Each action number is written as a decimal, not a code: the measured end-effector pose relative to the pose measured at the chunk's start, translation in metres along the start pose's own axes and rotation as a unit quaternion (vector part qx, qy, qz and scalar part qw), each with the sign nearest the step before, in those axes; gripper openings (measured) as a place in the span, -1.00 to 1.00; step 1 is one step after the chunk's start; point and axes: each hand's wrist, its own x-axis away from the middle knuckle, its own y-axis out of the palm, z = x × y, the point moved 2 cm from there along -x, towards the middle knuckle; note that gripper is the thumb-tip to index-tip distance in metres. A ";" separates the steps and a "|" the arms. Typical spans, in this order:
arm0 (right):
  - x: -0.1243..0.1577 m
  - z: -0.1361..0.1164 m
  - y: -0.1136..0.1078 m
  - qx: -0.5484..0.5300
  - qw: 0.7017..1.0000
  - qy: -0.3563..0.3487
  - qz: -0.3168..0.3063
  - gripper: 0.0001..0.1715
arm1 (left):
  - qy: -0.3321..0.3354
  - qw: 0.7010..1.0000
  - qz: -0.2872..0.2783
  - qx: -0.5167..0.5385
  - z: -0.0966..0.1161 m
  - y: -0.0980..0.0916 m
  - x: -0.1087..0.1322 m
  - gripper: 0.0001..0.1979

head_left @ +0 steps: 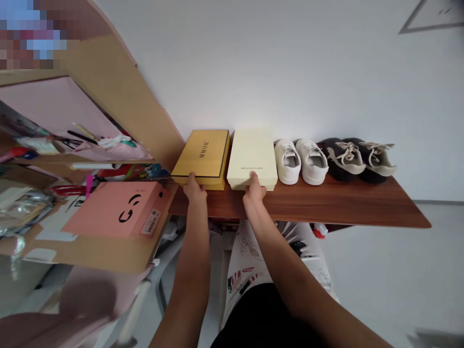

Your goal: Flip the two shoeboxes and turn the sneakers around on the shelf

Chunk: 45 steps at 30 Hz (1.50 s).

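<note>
We have our left hand [194,189] at the near end of the yellow box [203,154] and our right hand [254,192] at the near end of the cream box [253,152], each grip clasped on its box's front edge. The boxes lie side by side, touching, at the shelf's [326,205] left end against the wall. White sneakers [300,160] sit just beside the cream box, with dark shoes [358,159] towards the right end.

Yellow box [203,154] front partly behind left hand [195,189], wall frame [435,14] cut off
</note>
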 end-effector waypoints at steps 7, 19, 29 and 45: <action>0.035 -0.053 -0.035 0.227 0.935 -0.264 0.073 -0.45 | 0.406 0.871 -0.046 -0.273 0.017 -0.023 0.024 -0.62; 0.011 -0.007 -0.046 0.545 0.640 -0.515 -0.168 -0.59 | 0.565 0.476 -0.286 -0.611 -0.018 -0.065 -0.003 -0.82; -0.015 0.040 -0.063 0.546 0.667 -0.477 -0.172 -0.68 | 0.534 0.540 -0.312 -0.571 -0.034 -0.051 -0.017 -0.87; -0.005 0.034 -0.056 0.563 0.682 -0.456 -0.103 -0.71 | 0.522 0.549 -0.225 -0.612 -0.036 -0.049 -0.004 -0.82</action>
